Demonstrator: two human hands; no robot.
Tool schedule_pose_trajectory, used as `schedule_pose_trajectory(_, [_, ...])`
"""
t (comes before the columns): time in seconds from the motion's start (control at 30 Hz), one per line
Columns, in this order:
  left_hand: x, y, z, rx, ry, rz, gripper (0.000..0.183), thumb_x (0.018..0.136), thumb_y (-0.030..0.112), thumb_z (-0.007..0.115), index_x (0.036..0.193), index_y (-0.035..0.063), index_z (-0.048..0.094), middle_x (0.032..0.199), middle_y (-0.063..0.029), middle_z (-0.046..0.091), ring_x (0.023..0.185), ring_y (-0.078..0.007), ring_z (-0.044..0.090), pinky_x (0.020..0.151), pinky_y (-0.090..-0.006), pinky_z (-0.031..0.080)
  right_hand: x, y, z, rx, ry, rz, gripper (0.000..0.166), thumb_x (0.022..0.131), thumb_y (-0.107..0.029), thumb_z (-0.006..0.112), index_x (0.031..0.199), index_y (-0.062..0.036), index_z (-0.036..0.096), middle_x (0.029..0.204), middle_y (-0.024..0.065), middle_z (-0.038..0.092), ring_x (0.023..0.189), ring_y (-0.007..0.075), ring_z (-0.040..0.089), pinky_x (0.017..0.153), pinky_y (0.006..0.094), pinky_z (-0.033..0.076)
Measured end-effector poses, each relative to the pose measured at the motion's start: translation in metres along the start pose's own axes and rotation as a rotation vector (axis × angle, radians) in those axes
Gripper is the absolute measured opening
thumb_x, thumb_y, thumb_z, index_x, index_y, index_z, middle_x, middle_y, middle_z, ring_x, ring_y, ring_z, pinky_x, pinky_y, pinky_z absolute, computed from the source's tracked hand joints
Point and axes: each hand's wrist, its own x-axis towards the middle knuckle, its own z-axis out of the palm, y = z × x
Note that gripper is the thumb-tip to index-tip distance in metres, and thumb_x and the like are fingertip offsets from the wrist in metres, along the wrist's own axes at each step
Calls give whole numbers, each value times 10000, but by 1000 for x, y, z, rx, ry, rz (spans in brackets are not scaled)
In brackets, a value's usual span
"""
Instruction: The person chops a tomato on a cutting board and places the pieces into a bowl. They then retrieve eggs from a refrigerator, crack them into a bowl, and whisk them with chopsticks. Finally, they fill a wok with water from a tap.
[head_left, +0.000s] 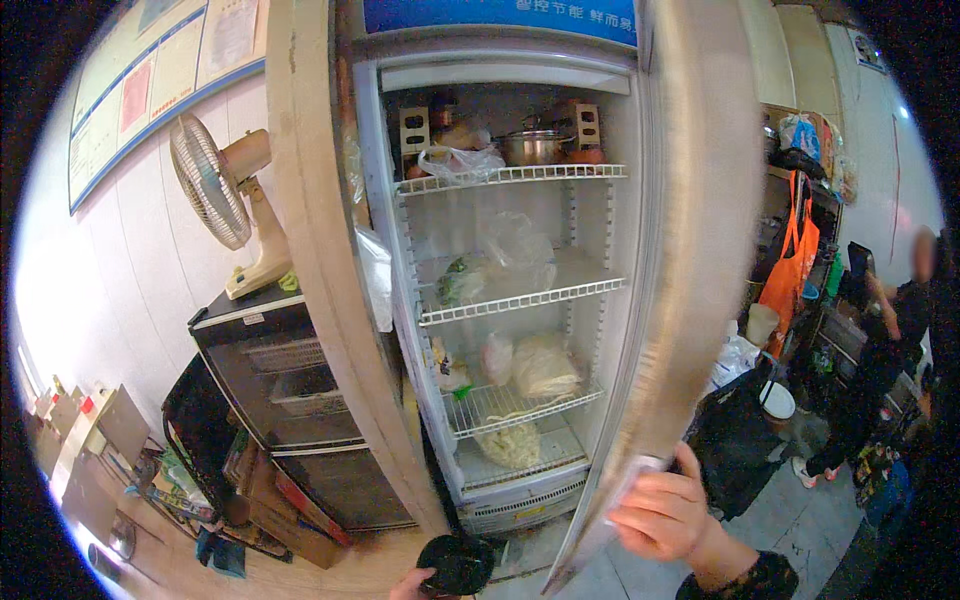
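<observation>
An upright display refrigerator stands in front of me, its door (694, 225) swung out and seen nearly edge-on. My right hand (664, 506) grips the pale handle (637, 480) low on that door. At the bottom edge, my left hand (412, 585) holds a black bowl (456, 564) by its rim; most of this hand is cut off. Inside the refrigerator, a lidded steel pot (534, 145) and a plastic bag (461, 161) sit on the top wire shelf (517, 175). Bagged greens (459, 279) lie below. Lower down are a pale bag of food (546, 366) and another pale bundle (511, 445).
A doorway post (311, 187) rises left of the refrigerator. Beyond it, a desk fan (217, 184) stands on a dark glass-fronted cabinet (292, 390). To the right are a hanging orange apron (791, 262), a dark bin (727, 450) and a person (885, 360) in dark clothes.
</observation>
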Motion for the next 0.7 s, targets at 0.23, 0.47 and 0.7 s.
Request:
schedule_pose_trajectory(0.23, [105, -13, 19, -133, -189, -595, 546, 842, 300, 460, 1261, -10, 297, 1187, -225, 463, 1064, -337, 489, 865, -491, 424, -91, 5, -72, -320, 404, 498, 82, 695, -189, 540, 720, -113, 556, 853, 88, 523, 837, 255, 431, 856, 460, 325])
schedule_pose_trajectory(0.47, [110, 1, 85, 140, -262, -314, 445, 811, 349, 492, 1087, -1, 488, 986, -174, 552, 821, -330, 537, 727, -487, 442, -126, 61, -100, -508, 699, 640, 117, 785, -67, 399, 810, -12, 498, 1017, 126, 443, 1068, 262, 379, 953, 362, 242])
schedule_pose_trajectory(0.7, [173, 44, 93, 91, -78, -305, 458, 812, 412, 481, 1033, 12, 513, 983, -178, 558, 800, -330, 538, 657, -499, 441, -112, 96, -62, -1395, 951, 639, 104, 852, -119, 465, 849, -29, 517, 1072, 127, 494, 1053, 270, 448, 929, 374, 325])
